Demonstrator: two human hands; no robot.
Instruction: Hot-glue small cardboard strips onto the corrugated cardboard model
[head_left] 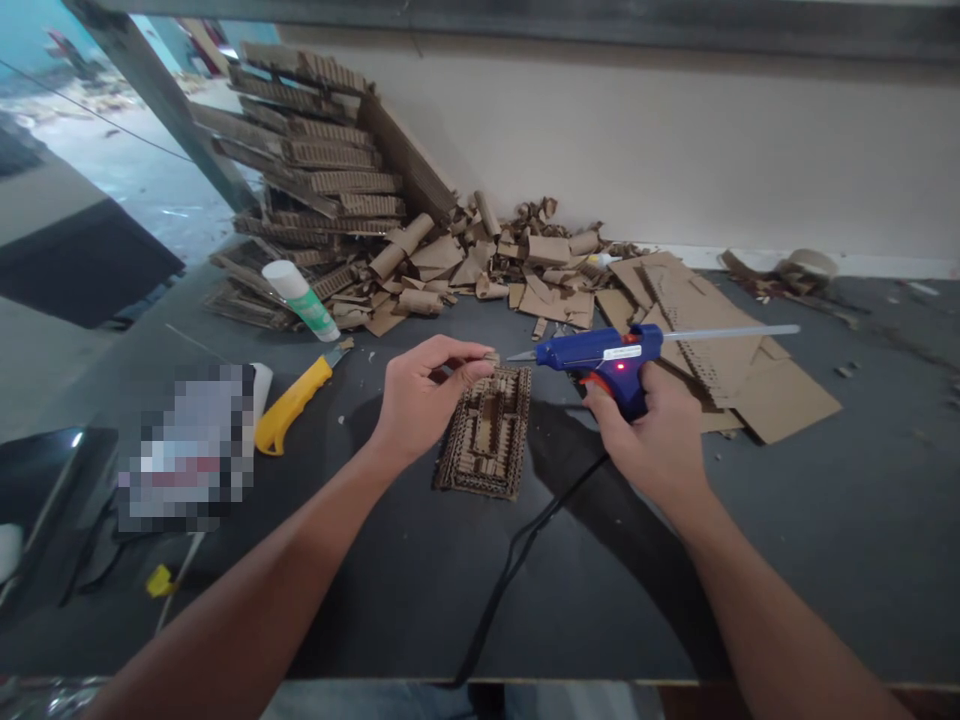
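Left-hand grip (420, 392) pinches a small brown cardboard piece (492, 358) above the 12 o'clock edge of a rectangular, layered corrugated-cardboard panel (491, 425), which lies on the dark grey surface (405, 580). Right-hand grip (660, 425) wraps the handle of a blue plastic glue gun (600, 352) with an orange trigger, its nozzle aimed toward 9 o'clock, just beside the piece. From the panel, a yellow-handled cutter (295, 408) lies at 9 o'clock, a white-and-green cylindrical tube (301, 300) at 10, stacked corrugated strips (330, 155) at 11.
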